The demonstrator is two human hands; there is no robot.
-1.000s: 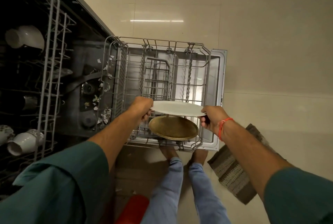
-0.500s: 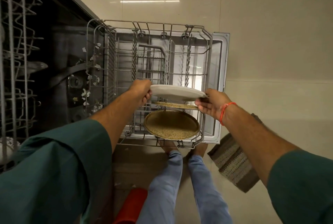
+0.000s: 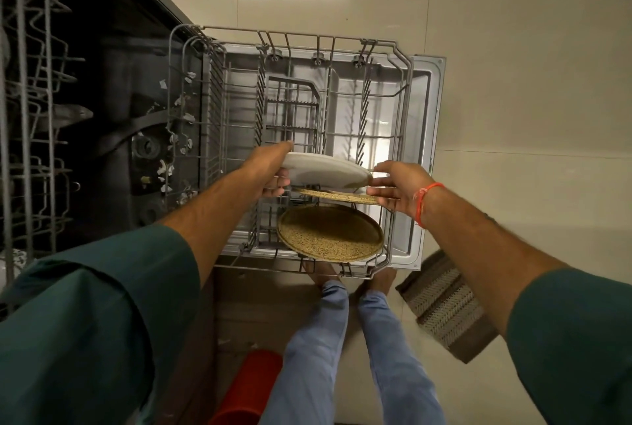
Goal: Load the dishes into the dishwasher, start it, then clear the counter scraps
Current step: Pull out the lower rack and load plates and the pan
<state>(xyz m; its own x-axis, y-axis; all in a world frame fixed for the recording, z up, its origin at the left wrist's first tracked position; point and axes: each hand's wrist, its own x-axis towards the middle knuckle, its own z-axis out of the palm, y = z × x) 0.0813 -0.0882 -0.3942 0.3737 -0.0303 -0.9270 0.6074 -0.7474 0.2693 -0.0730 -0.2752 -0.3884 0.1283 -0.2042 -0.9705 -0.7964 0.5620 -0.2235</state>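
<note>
A white plate (image 3: 325,171) is held over the pulled-out lower rack (image 3: 400,59) of the dishwasher, above its near right part. It is gripped at its left edge by the left hand (image 3: 270,171), thumb on top and fingers curled beneath. At the plate's right edge the right hand (image 3: 396,187) is seen with fingers extended; the upper fingertips lie at the rim, and the lower fingers reach under it towards a speckled plate (image 3: 342,196) seen edge-on just below the white one. Whether that second plate is borne by the right fingers or stands in the rack cannot be told. A third plate (image 3: 330,231), speckled tan, is leaned in the rack's near right corner, its face turned upward. An empty cutlery basket (image 3: 290,106) is set in the middle of the rack. The open door (image 3: 427,151) lies beneath the rack. The upper rack (image 3: 34,82) is seen at the left. On the floor (image 3: 513,48), a striped mat (image 3: 444,305) lies to the right of the person's feet, and a red container (image 3: 249,387) stands near the bottom edge.
</note>
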